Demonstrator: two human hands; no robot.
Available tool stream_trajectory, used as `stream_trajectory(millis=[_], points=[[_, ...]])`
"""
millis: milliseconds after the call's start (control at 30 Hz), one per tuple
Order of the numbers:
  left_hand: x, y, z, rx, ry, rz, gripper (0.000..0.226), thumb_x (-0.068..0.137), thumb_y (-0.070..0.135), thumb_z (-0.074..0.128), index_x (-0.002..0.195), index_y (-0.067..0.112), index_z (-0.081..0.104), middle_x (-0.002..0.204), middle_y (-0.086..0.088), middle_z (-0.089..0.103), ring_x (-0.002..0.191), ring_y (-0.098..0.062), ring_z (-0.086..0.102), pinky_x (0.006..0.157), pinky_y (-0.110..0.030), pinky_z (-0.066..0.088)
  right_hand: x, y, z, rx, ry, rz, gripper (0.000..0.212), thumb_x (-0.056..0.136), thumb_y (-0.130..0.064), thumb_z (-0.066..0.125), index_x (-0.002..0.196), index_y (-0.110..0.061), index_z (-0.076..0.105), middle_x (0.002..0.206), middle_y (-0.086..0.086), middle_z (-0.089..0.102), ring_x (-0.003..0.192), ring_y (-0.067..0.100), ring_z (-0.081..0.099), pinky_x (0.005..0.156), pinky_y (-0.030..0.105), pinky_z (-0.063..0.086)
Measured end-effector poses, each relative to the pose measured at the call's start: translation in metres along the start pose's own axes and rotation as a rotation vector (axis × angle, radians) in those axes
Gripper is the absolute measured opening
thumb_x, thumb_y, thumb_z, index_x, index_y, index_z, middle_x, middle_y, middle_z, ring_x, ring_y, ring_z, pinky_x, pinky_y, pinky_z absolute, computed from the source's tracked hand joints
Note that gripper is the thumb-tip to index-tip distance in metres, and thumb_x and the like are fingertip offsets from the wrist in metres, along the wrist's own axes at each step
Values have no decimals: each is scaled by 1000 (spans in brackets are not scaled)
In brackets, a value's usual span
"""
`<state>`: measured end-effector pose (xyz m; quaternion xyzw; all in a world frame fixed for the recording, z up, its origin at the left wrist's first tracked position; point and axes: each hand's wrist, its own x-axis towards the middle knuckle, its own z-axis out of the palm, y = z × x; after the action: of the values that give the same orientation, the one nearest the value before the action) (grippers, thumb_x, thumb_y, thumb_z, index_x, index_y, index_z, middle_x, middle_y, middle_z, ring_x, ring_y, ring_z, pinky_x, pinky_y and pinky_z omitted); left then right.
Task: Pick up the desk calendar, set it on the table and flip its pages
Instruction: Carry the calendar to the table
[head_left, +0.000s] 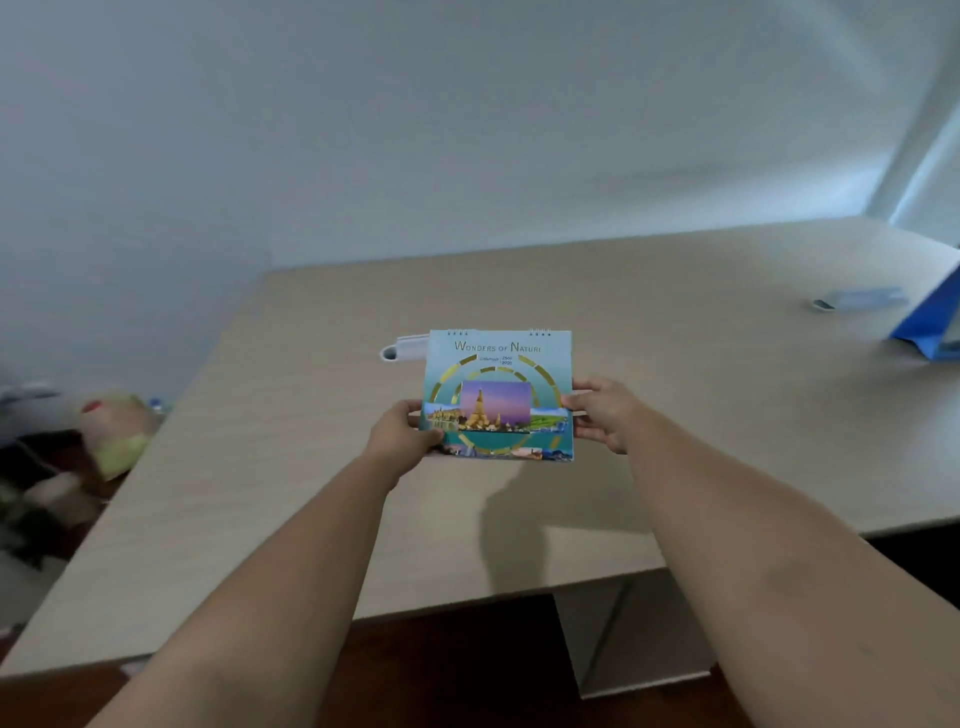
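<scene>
The desk calendar (500, 379) has a teal cover reading "Wonders of Nature", a temple photo in the middle and a wire spiral along its top edge. It stands upright, cover facing me, over the middle of the beige table (675, 415). My left hand (402, 434) grips its lower left edge. My right hand (602, 413) grips its right edge. Whether its bottom edge touches the table I cannot tell; a shadow lies just below it.
A white object (402, 349) lies on the table behind the calendar. A pale flat object (860, 299) and a blue bag (930, 322) sit at the far right. Blurred clutter (117, 431) lies on the floor left of the table. A white wall rises behind.
</scene>
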<state>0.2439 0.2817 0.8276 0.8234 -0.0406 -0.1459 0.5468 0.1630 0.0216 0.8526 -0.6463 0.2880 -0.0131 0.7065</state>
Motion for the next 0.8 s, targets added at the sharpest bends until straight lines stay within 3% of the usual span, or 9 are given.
stream_trajectory(millis=[67,167,300,367,433,500,633,700,800], points=[[9,-7,-22,9,8,-52,36,80,8,68,114,14,59,99,-9,68,74,-18,62,58,-26,47,15,-5,28,-37,-27,-10,23,88,4,56,101,-15,58,82,6,69,67,19,67,59,30,55],[21,-16,-44,-17,5,-131,15,79,11,67,93,15,67,95,-11,70,80,-24,59,70,-34,48,36,-7,58,-79,-29,-19,24,88,6,54,93,-16,59,81,5,68,69,18,66,66,34,56],[38,-30,-51,-90,31,-168,11,79,8,66,82,19,65,89,-9,69,75,-22,56,66,-32,46,64,-1,79,-129,-13,-7,28,88,5,52,82,-22,58,79,1,68,67,14,66,59,30,56],[50,-36,-49,-105,47,-184,9,80,8,65,81,16,62,89,-9,68,76,-23,57,66,-33,46,80,-1,84,-181,15,-23,26,88,3,53,85,-22,59,76,0,66,64,14,63,56,28,54],[63,-42,-45,-115,94,-207,7,85,13,61,81,13,55,95,-14,67,79,-25,56,68,-36,45,95,-1,87,-253,63,-53,26,86,0,55,88,-24,61,72,-2,64,59,12,58,47,23,42],[77,-43,-39,-113,148,-224,13,90,18,55,81,13,48,103,-19,66,81,-28,57,71,-40,47,112,0,89,-287,70,-66,26,85,-1,57,96,-23,65,76,2,66,61,15,58,49,22,38],[100,-36,-25,-87,178,-212,9,93,21,46,90,13,51,108,-16,65,94,-29,64,88,-50,55,146,1,84,-318,31,-55,36,85,-2,59,116,-17,66,102,11,68,90,25,64,71,31,50],[113,-32,-18,-96,171,-187,15,92,21,44,102,12,52,109,-15,64,100,-32,64,89,-54,53,162,1,78,-310,9,-58,45,85,-1,59,125,-21,62,120,12,66,106,28,64,86,37,54],[125,-27,-13,-88,154,-160,21,94,25,42,108,12,50,109,-14,62,102,-30,63,90,-54,53,177,1,73,-314,-14,-71,48,86,-5,58,131,-23,58,128,9,64,113,27,61,98,43,50]])
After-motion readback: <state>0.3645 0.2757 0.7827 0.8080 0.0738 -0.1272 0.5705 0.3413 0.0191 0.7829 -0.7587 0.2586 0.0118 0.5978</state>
